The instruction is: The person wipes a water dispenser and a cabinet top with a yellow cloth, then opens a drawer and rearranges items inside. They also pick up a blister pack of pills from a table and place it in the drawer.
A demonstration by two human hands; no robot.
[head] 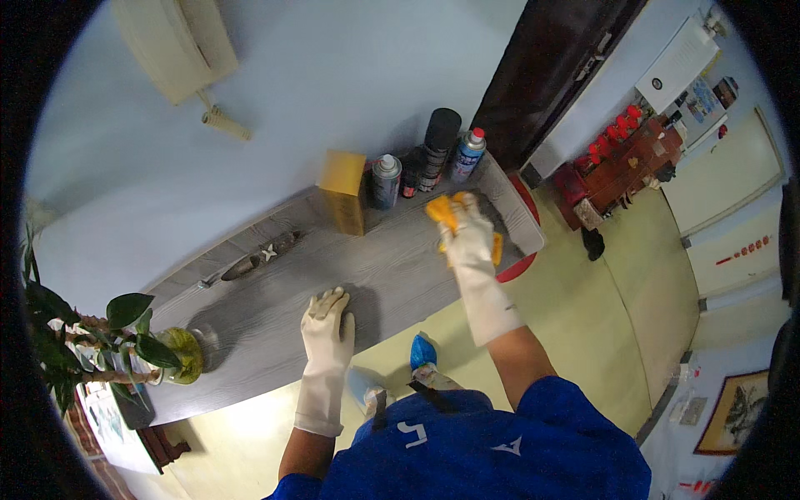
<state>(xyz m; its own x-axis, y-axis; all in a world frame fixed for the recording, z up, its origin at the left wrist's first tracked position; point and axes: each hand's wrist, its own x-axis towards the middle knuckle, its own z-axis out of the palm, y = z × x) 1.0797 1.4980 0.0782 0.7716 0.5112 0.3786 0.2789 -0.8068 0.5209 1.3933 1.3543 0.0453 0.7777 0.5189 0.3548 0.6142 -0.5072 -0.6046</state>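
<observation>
My right hand (pixel 470 240), in a long cream rubber glove, grips a yellow cloth (pixel 442 211) over the right end of a grey wood-grain cabinet top (pixel 387 275). Part of the cloth shows on either side of the glove. My left hand (pixel 328 322) wears a matching glove and is at the front edge of the same top. Its thumb stands apart from the fingers, and I see nothing in it. Beyond the right hand, along the raised back edge, are a yellow box (pixel 344 190), a white-capped spray can (pixel 387 181), a tall black-capped can (pixel 439 150) and a red-capped spray can (pixel 469 155).
A leafy plant in a glass vase (pixel 181 356) occupies the left end. Dark boat-shaped ornaments (pixel 250 265) lie near the back edge. Something red and round (pixel 520 265) shows beneath the right end. A dark door (pixel 544 75) and a reddish wooden cabinet (pixel 637 169) stand further right.
</observation>
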